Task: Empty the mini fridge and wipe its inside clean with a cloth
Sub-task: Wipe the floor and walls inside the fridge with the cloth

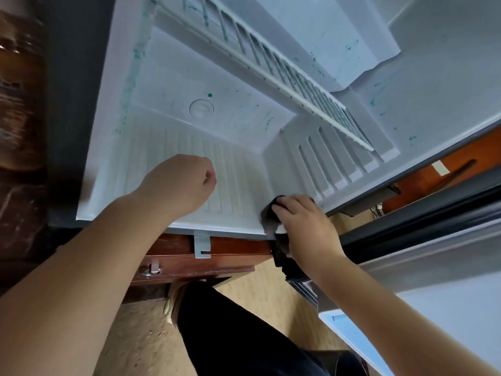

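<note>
Fridge (238, 185): door open, white inside in full view, nothing stored in it. Ribbed floor at the bottom, slotted rails on the right wall.

Shelf (284, 74): one white wire rack, seated on the side rails, running across the upper part of the compartment.

Stains (209, 95): green spots and smears on the back wall, along the left edge, on the shelf bars and on the right wall.

Disc (201, 107): round moulded mark on the back wall, just below and left of a green dot.

Left hand (179, 183): reaches into the fridge over the ribbed floor, fingers curled into a fist, nothing seen in it. Whether it touches the floor cannot be told.

Right hand (306, 223): at the front right corner of the fridge floor, fingers curled round the cloth.

Cloth (271, 213): dark, bunched, pressed against the corner where floor and right wall meet, partly hanging over the front lip.

Door (433, 253): swung out to the right, dark gasket facing the camera.

Cabinet (230, 256): reddish wood, under the fridge.

Bracket (202, 246): small metal piece hanging from the fridge's front edge over the cabinet.

Leg (230, 335): dark trousers, below the arms, over a tan ground.
</note>
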Motion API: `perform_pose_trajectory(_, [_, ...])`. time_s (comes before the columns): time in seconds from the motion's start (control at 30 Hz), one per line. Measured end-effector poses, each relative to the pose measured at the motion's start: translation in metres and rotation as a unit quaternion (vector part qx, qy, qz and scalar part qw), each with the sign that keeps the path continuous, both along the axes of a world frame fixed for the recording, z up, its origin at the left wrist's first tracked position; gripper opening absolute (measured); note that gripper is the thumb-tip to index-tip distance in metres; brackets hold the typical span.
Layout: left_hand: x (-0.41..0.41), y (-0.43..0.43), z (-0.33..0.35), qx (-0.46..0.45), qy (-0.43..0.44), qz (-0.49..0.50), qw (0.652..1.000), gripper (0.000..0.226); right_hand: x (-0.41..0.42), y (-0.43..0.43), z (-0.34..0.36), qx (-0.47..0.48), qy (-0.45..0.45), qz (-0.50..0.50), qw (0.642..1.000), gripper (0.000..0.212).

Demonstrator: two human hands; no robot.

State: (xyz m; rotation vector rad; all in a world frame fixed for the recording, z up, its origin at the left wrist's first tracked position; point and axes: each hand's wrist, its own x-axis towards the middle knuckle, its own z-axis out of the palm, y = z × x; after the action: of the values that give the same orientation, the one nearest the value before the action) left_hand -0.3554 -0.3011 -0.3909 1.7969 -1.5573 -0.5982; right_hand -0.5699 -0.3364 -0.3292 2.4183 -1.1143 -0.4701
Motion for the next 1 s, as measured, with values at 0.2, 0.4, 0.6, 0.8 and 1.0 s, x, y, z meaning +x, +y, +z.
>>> perform_pose_trajectory(0.2, [-0.007,-0.006,0.002,-0.003,0.017,-0.007,1.0,0.026,-0.012,0.001,0.016,-0.103,-0.144,0.063,0.982,0.072])
perform_pose_trajectory(0.4, [-0.016,-0.009,-0.001,0.003,0.02,-0.019,1.0,0.025,-0.024,-0.003,0.064,-0.261,-0.259,0.037,0.929,0.039])
perform_pose_trajectory(0.6, [-0.02,-0.011,-0.005,0.013,0.015,-0.02,1.0,0.025,-0.033,-0.014,0.035,-0.235,-0.223,-0.022,0.946,0.038])
perform_pose_trajectory(0.8, [-0.013,-0.008,-0.004,0.01,0.009,-0.013,1.0,0.025,-0.036,-0.011,-0.037,-0.085,-0.128,-0.062,0.986,0.05])
perform_pose_trajectory(1.0, [-0.004,-0.005,-0.003,0.008,0.008,-0.008,1.0,0.025,-0.028,0.001,-0.013,0.008,-0.128,-0.1,0.987,0.064])
